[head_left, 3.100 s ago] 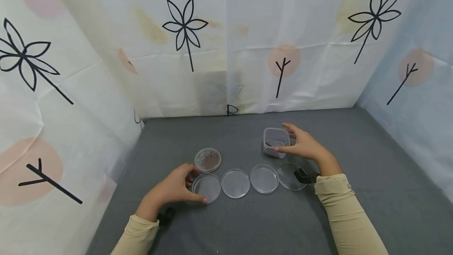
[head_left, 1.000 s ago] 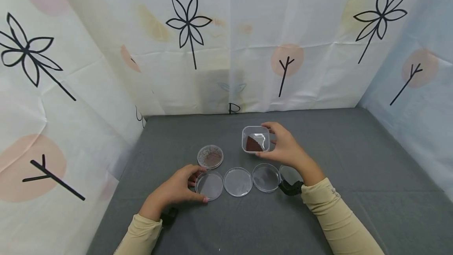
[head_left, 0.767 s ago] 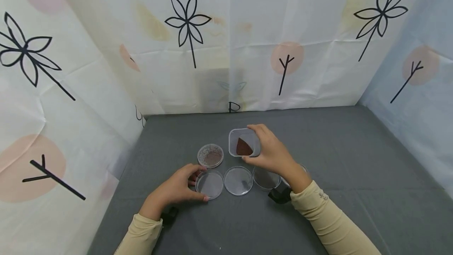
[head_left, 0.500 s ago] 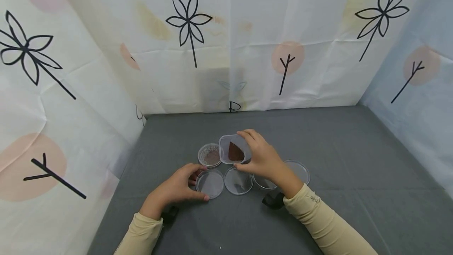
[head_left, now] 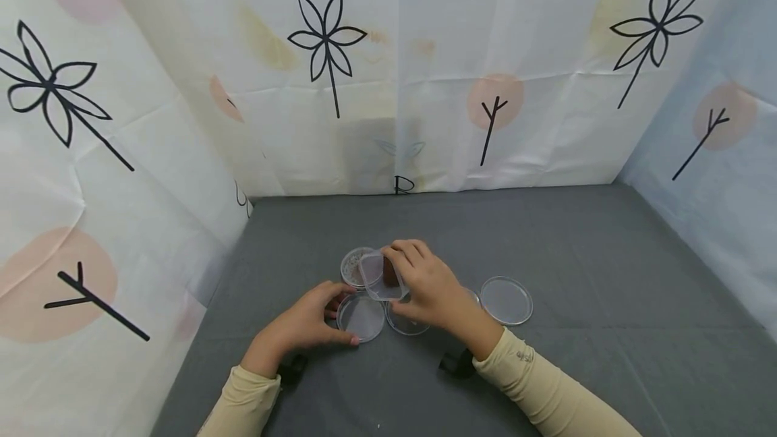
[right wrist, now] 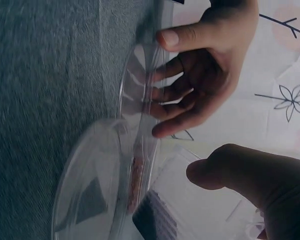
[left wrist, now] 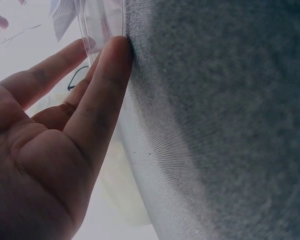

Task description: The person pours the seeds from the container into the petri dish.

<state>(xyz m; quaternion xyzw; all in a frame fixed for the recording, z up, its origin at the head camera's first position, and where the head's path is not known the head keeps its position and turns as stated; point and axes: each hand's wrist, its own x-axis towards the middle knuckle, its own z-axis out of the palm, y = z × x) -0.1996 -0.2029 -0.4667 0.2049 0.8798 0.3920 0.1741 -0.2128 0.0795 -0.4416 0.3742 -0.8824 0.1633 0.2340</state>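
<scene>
The right hand (head_left: 427, 285) grasps a clear square plastic tub (head_left: 371, 278) near the middle of the frame, thumb on the near side and fingers over the far side. The tub is tilted, its mouth leaning toward the left of the frame; its outline is nearly square, so a long axis is hard to tell. Dark brown powder (head_left: 390, 272) lies inside, beside the fingers.

The left hand (head_left: 306, 319) grasps the leftmost clear petri dish (head_left: 362, 317) of the front row by its rim, thumb at the near edge and fingers at the far one. This dish lies flat on the grey desk (head_left: 583, 261). A second petri dish (head_left: 408, 326) lies just to its right, partly beneath the tub in the head view; whether the two touch cannot be told. The right hand mostly hides a third petri dish (head_left: 472, 294), and the rightmost petri dish (head_left: 506, 301) lies flat in plain sight. Behind the row, a petri dish with brownish contents (head_left: 350, 267) is partly covered by the tub.

At the foot of the printed cloth backdrop (head_left: 437, 32), upper centre, a black mark resembles an R. A small dark mark on the right sleeve (head_left: 534, 373) is too small to read.
</scene>
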